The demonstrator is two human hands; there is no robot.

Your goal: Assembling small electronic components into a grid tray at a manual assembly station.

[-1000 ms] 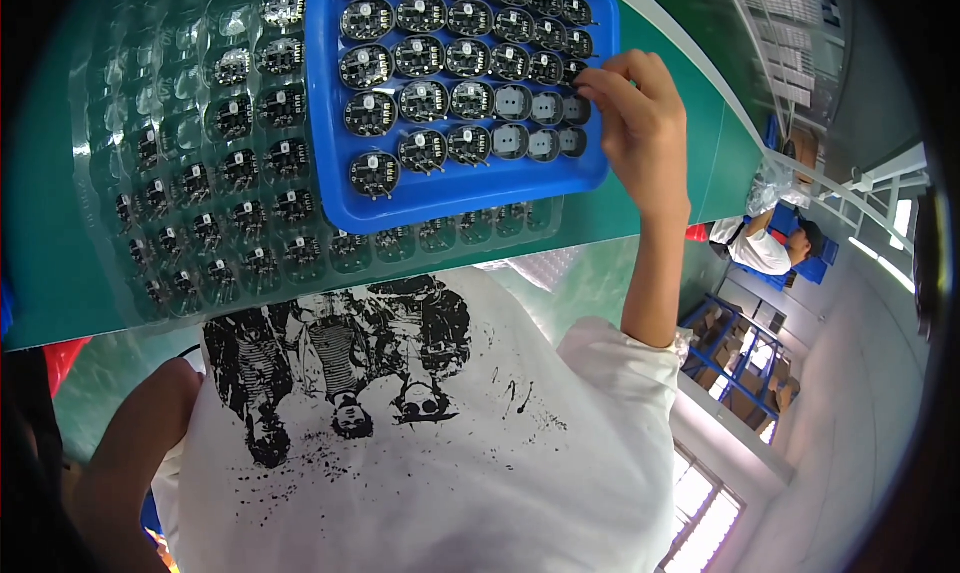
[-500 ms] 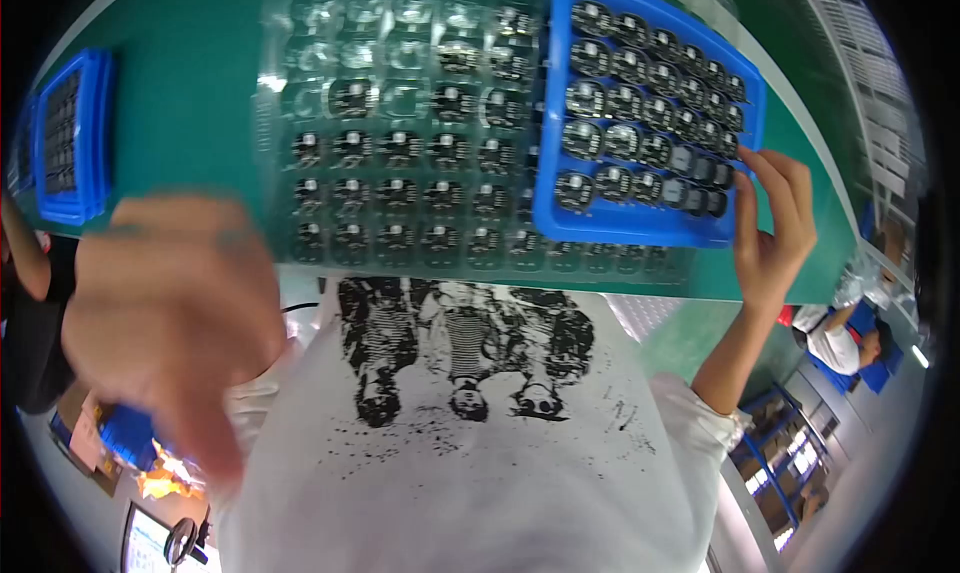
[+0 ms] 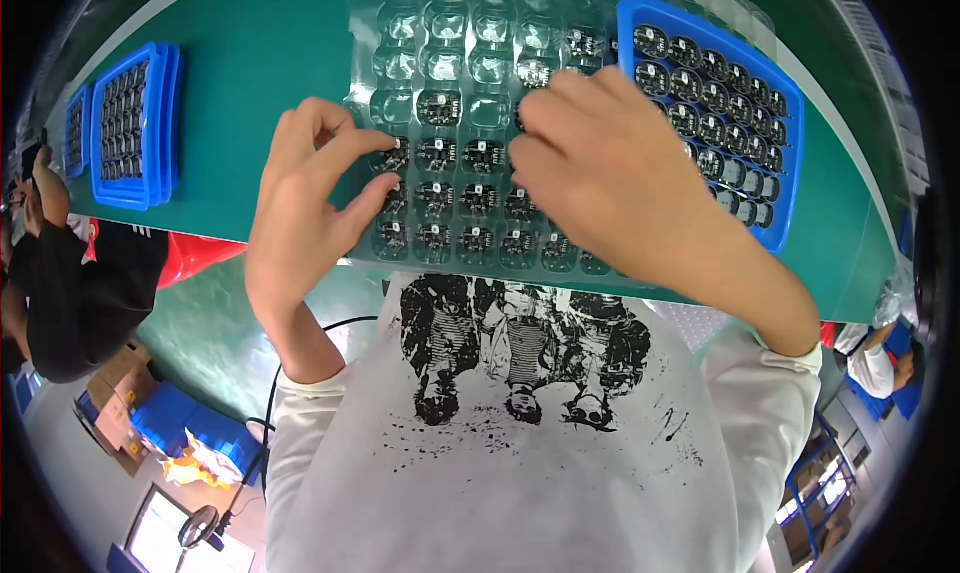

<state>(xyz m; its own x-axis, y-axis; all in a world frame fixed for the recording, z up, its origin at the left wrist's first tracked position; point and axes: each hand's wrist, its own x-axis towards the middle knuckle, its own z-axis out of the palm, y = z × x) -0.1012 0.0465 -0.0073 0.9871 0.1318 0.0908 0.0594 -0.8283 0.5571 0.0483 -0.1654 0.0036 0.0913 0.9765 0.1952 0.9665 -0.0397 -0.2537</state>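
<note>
A clear plastic blister tray (image 3: 365,68) lies in front of me, with small round black circuit boards in many of its pockets. My left hand (image 3: 305,208) is at its left edge, thumb and index fingertip closed around a round circuit board (image 3: 396,154) there. My right hand (image 3: 605,158) is over the tray's right part, fingers curled down; whatever they may hold is hidden. Just beyond that hand stands a blue tray (image 3: 795,188) with rows of similar round boards, several at its near right showing grey faces.
Stacked blue trays (image 3: 165,123) of boards stand at the far left of the green table (image 3: 260,53). A person in black (image 3: 90,283) is at the left, beside something red (image 3: 195,258). Boxes (image 3: 120,393) and a lit screen (image 3: 165,533) appear lower left.
My left hand has come up from the lower left to the clear tray's edge. My right hand has left the blue tray's right rim and moved left over the clear tray. The view has shifted.
</note>
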